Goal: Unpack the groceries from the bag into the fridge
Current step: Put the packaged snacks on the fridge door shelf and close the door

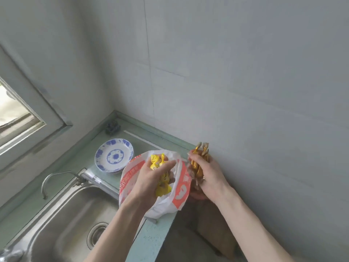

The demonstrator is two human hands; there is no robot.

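A white plastic bag [180, 193] with orange print stands open on the green counter's right end. Over its mouth, my left hand [149, 178] grips several yellow-wrapped snacks [162, 189]. To the bag's right, close to the wall, my right hand [205, 174] is closed around a bunch of gold-wrapped snacks [200, 157], whose twisted ends stick up above my fingers. No fridge is in view.
A stack of blue-and-white plates [114, 156] sits behind the bag to the left. A steel sink [75, 220] with a tap [56, 178] fills the lower left. A window [17, 114] is at left. A brown object [213, 229] lies on the floor beyond the counter's end.
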